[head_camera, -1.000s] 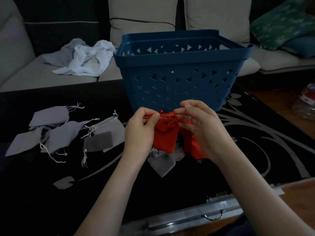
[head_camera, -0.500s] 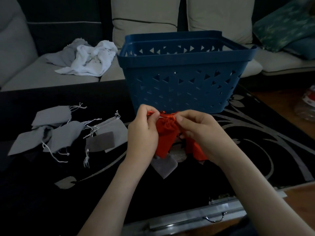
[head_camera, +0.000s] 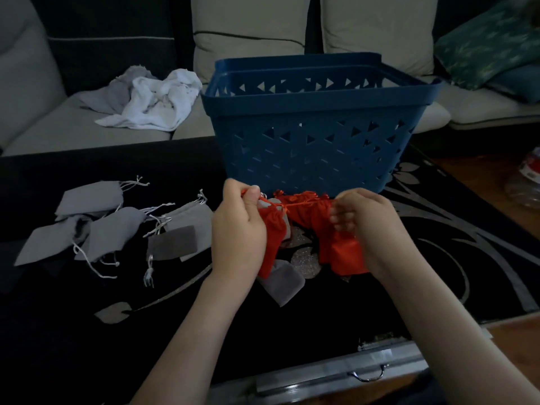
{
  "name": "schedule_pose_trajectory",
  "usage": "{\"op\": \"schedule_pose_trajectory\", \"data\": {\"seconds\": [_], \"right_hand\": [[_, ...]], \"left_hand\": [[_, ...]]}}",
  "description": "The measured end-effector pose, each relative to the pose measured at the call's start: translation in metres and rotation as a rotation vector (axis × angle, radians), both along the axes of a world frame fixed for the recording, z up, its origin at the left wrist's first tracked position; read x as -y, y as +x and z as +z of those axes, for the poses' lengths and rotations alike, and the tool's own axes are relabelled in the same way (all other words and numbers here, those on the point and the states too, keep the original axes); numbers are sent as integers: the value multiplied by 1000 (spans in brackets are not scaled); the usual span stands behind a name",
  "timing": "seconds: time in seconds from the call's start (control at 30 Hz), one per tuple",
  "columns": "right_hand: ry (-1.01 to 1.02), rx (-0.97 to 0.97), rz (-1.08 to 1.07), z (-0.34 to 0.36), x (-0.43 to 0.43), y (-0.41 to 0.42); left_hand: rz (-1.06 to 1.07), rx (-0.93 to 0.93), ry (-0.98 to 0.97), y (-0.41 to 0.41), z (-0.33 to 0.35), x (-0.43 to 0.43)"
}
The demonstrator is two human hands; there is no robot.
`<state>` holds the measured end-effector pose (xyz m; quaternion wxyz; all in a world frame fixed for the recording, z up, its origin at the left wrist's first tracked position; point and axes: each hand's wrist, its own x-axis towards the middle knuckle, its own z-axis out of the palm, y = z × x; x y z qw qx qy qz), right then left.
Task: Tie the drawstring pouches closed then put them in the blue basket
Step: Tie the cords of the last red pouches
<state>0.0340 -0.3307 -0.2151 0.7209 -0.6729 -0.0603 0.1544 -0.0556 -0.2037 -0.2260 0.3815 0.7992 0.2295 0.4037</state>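
Grey pouches (head_camera: 111, 232) lie loose at the left of the dark surface (head_camera: 73, 331), apparently waiting their turn. The left hand (head_camera: 238, 229) pinches one end of the cord (head_camera: 304, 203) of a red pouch (head_camera: 271, 238) hanging by its palm. The right hand (head_camera: 365, 226) pinches the other end, each grip clenched on string so pulling apart cinches the neck. The blue basket (head_camera: 315, 147) stands just behind, handy for dropping.

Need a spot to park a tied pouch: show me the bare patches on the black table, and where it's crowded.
Bare: the near-left corner, this side of the grey pouches; the strip right of the right hand. Crowded: the grey pouches themselves, and the red pouches before the blue basket.
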Motion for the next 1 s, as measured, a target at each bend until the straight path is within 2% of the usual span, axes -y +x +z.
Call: {"op": "schedule_pose_trajectory", "data": {"seconds": [0.13, 0.27, 0.43, 0.53, 0.73, 0.83, 0.93, 1.0], "right_hand": [[-213, 157, 95, -1, 0, -5], [-32, 215, 385, 5, -3, -16], [-191, 237, 623, -4, -9, -24], [-215, 248, 584, -6, -11, -21], [-405, 481, 494, -4, -7, -8], [-473, 500, 400, -4, -5, -5], [-467, 505, 279, -9, -12, -6], [-363, 493, 263, -8, -16, -8]], "left_hand": [[-12, 0, 9, 0, 0, 3], [-39, -11, 11, 0, 1, 4], [-49, -9, 53, 0, 0, 4], [-12, 3, 52, 0, 0, 3], [139, -102, 64, -1, 1, -11], [144, -126, 38, -3, -2, -15], [125, -168, -1, -2, -2, -18], [105, -198, -20, -1, 1, -21]]}}
